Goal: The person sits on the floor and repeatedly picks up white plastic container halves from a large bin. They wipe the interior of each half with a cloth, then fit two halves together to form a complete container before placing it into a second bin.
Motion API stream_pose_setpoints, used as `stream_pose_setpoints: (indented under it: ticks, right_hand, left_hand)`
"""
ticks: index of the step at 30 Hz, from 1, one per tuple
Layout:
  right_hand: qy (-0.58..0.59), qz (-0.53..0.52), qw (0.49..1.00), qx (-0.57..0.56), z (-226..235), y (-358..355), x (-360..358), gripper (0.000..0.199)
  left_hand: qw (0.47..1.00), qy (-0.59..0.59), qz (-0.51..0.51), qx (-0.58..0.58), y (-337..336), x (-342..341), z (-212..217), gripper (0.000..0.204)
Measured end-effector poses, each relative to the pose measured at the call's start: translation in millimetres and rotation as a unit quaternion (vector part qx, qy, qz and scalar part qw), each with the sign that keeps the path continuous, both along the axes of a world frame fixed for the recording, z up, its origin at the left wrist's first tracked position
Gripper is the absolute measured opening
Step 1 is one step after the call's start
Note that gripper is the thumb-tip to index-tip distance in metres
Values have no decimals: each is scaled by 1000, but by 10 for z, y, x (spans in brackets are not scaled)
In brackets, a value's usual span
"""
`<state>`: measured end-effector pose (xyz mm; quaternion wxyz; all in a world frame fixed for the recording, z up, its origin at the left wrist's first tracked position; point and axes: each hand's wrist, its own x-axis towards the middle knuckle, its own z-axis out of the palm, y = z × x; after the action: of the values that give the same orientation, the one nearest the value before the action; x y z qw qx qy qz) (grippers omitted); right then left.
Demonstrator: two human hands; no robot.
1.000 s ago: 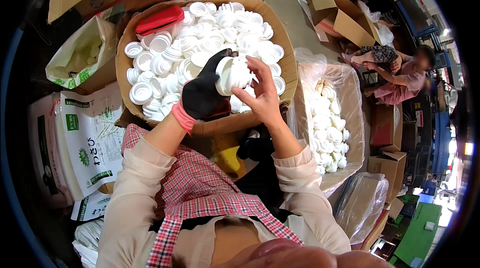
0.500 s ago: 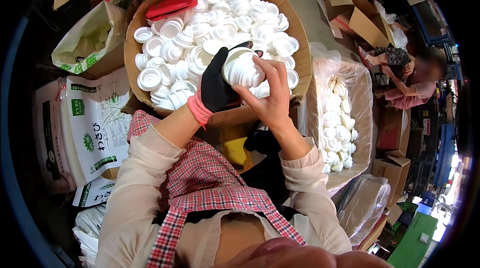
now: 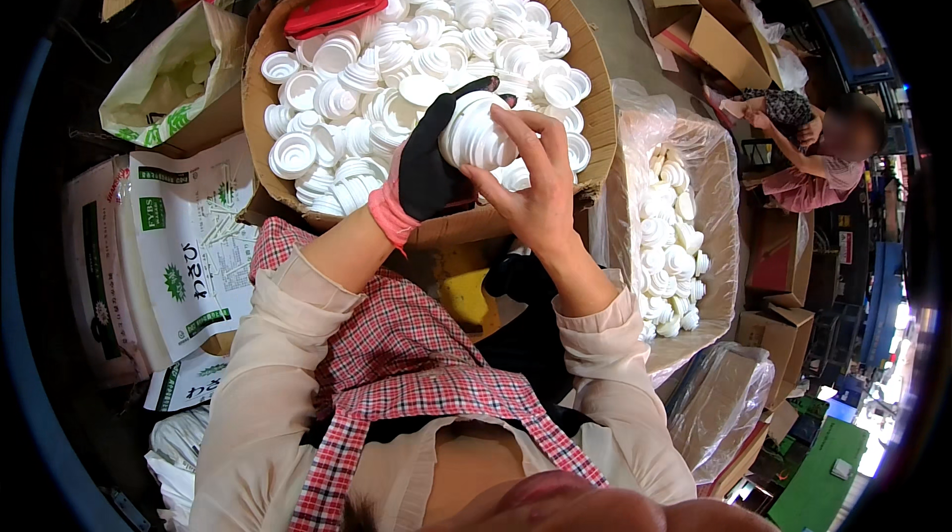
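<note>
A white round plastic part with stepped rings (image 3: 476, 140), like a large cap, is held above a big cardboard box (image 3: 592, 41). Wrapped round its left side is my left hand (image 3: 426, 175), in a black glove with a pink cuff. My right hand (image 3: 540, 170), bare, has thumb and fingers bent round the right edge of the same part. Many similar white caps (image 3: 337, 101) fill the box beneath, and on them at the back left lies a red pouch-like thing (image 3: 337, 8). Part of the left fingers is hidden behind the held cap.
At the right stands a plastic-lined box (image 3: 729, 225) with more white parts (image 3: 659, 274). White printed sacks (image 3: 188, 235) and an open bag (image 3: 178, 66) are at the left. Another person (image 3: 813, 150) sits at the far right, near open cartons (image 3: 694, 16).
The held cap has turned, its open rim less in view and its ringed side facing up more. Both hands have stayed almost in place, still gripping it.
</note>
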<state>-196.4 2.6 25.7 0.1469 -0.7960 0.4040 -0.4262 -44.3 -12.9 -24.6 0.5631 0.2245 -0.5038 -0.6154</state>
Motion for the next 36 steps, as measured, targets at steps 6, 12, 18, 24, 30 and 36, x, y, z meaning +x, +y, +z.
stream_pose_setpoints:
  ticks: [6,12,18,24,30,36]
  right_hand:
    - [-1,1,1000,-1,-5,2,5,61]
    - [9,11,1000,18,-40,-11,-14,59]
    - [-292,84,905,297,-82,-121,-69,87]
    - [-343,155,841,388,-100,-123,-172,66]
    - [-240,34,921,306,-82,-271,-307,69]
    - [-264,-204,926,177,-516,-214,-1959,74]
  left_hand:
    - [985,-106,69,-114,-37,27,1,80]
    - [983,128,-28,126,59,-22,119,65]
    - [973,166,-52,153,51,28,163,60]
    - [995,43,-39,87,14,53,40,55]
    - [975,-212,48,48,-127,90,-9,46]
    - [977,-153,30,147,-181,129,18,40]
